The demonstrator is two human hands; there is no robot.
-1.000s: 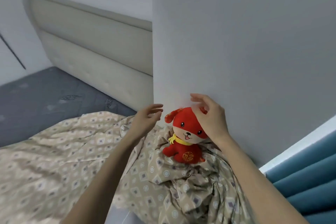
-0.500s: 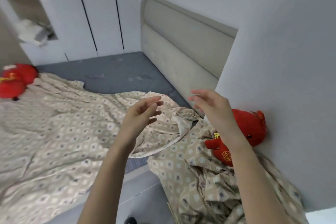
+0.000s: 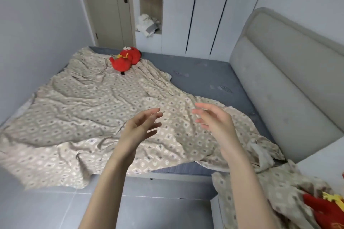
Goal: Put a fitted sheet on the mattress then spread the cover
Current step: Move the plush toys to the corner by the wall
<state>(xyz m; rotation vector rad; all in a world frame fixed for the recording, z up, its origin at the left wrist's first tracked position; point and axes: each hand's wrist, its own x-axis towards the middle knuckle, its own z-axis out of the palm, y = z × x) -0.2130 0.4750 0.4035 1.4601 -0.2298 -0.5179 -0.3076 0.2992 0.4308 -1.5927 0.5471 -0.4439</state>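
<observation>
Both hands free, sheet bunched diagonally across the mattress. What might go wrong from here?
1. The red plush toy lies on the far end of the patterned sheet; tugging may drag or tumble it.
2. The sheet's near edge hangs off the mattress toward the floor; it may slide off.
3. A same-pattern bundle lies by the bed corner at lower right; the left hand or right hand might grab the wrong piece.

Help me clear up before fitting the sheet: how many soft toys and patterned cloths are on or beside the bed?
Red plush toys: 2 (far toy on the spread cloth; near toy at lower right, partly cut off).
Patterned beige cloths: 2 (spread cloth on the mattress; crumpled cloth at right, seemingly separate).
Total: 4
</observation>
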